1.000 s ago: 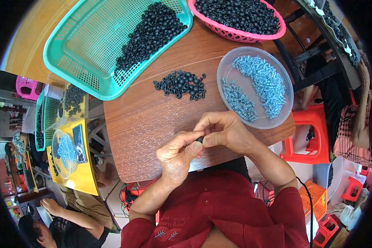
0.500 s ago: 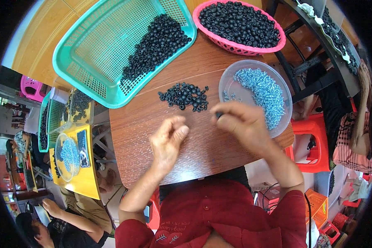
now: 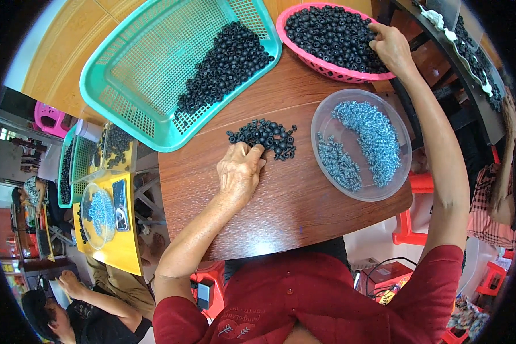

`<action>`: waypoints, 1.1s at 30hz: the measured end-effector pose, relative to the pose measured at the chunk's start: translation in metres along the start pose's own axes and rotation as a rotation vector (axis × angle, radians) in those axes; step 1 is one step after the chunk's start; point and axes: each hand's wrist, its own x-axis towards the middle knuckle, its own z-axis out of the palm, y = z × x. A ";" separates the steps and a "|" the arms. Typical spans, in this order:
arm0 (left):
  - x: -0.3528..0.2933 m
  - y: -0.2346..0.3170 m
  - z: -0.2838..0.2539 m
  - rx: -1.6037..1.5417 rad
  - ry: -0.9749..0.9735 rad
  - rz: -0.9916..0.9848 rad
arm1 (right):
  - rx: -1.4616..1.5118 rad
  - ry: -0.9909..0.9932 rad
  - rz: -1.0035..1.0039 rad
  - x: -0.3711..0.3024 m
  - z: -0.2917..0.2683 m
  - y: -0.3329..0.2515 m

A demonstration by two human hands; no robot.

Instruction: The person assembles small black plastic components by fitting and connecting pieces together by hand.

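Observation:
My left hand (image 3: pixel 239 172) rests at the near edge of a small pile of black bead-like pieces (image 3: pixel 262 133) on the wooden table. Its fingers are bent together, and whatever is between their tips is hidden. My right hand (image 3: pixel 392 51) reaches out to a pink basket (image 3: pixel 332 73) heaped with round black pieces that have holes in them (image 3: pixel 333 35). The right fingertips are bent down onto the pieces by the basket's right side; I cannot make out what they pinch. Nearer to me stands a round clear tub (image 3: pixel 356 192) holding tiny pale-blue pieces (image 3: pixel 378 143).
A green mesh basket (image 3: pixel 172 132) with more black pieces (image 3: pixel 226 66) stands at the far left of the brown table (image 3: pixel 292 218). Left of it, a yellow table (image 3: pixel 123 255) bears another tub and a phone (image 3: pixel 120 203). A co-worker (image 3: pixel 92 309) sits at the lower left.
My right hand has gone from above the table's middle, where it held a black piece, to the pink basket. My left hand has moved up to the small pile.

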 end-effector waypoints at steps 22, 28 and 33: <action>-0.031 0.033 -0.041 -1.524 -0.187 -0.924 | 0.945 -0.252 -0.120 -0.195 -0.047 -0.175; -0.040 0.053 -0.040 -1.698 -0.129 -0.884 | 1.081 -0.194 -0.103 -0.222 -0.033 -0.203; -0.046 0.059 -0.039 -1.631 -0.129 -0.838 | 0.996 -0.137 -0.153 -0.226 -0.035 -0.206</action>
